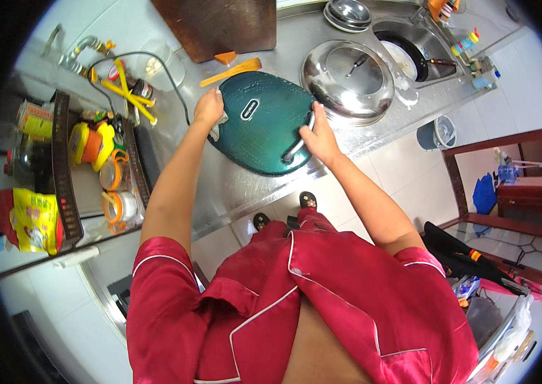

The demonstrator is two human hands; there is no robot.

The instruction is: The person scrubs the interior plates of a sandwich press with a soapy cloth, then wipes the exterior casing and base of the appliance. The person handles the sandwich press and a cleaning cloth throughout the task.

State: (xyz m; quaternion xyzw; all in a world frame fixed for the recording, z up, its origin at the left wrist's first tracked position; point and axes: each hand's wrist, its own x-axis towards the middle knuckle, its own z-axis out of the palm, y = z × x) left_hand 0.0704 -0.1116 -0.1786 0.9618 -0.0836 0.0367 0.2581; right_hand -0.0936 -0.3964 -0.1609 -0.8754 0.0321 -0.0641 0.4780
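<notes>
A green, glossy electric appliance with a metal handle and a black power cord lies over the steel counter in front of me, its top wet or streaked. At its left edge my left hand presses a grey cloth against the rim. My right hand grips the curved metal handle on the right side. Just beyond the appliance lie a wooden spatula and an orange piece that I cannot identify. A large steel lid with a black knob rests to its right.
A dark wooden board stands behind. The sink at the upper right holds a frying pan. Stacked metal bowls sit near it. To the left are yellow tubes, a plastic container and a rack of jars.
</notes>
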